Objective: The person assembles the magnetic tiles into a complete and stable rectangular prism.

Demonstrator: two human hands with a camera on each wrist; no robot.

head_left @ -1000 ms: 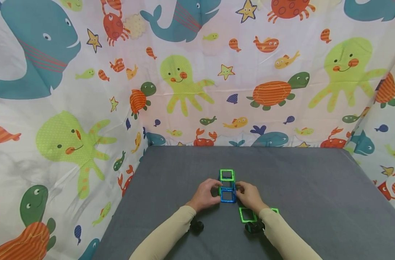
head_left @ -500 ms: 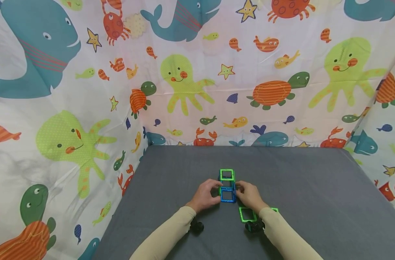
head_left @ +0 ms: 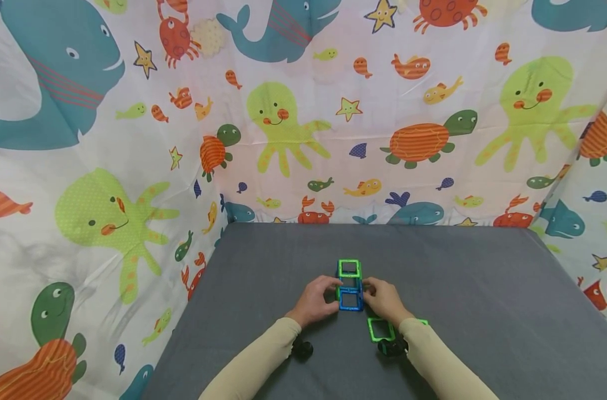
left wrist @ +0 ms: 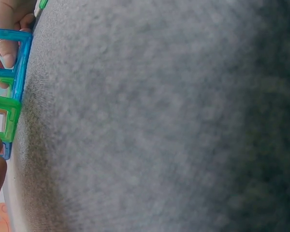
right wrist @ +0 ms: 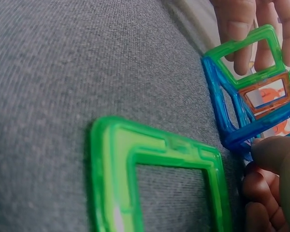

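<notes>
A small structure of magnetic tiles (head_left: 350, 300), with blue and green square frames, stands on the grey cloth. In the right wrist view an orange-brown tile (right wrist: 267, 92) shows inside it. My left hand (head_left: 313, 300) grips the structure's left side, thumb towards the front and fingers farther back. From the right, my right hand (head_left: 383, 301) holds the structure; its thumb presses by the corner of a blue tile (right wrist: 261, 121) in the right wrist view. A green tile (right wrist: 253, 55) leans at a slant there, the left fingers behind it. Some fingertips are hidden.
A loose green square tile (head_left: 381, 330) lies flat near the right wrist. Part of another green tile (head_left: 422, 322) shows beside the right sleeve. A curtain with sea animals (head_left: 303, 183) hangs behind and to the left of the grey cloth (head_left: 263, 261).
</notes>
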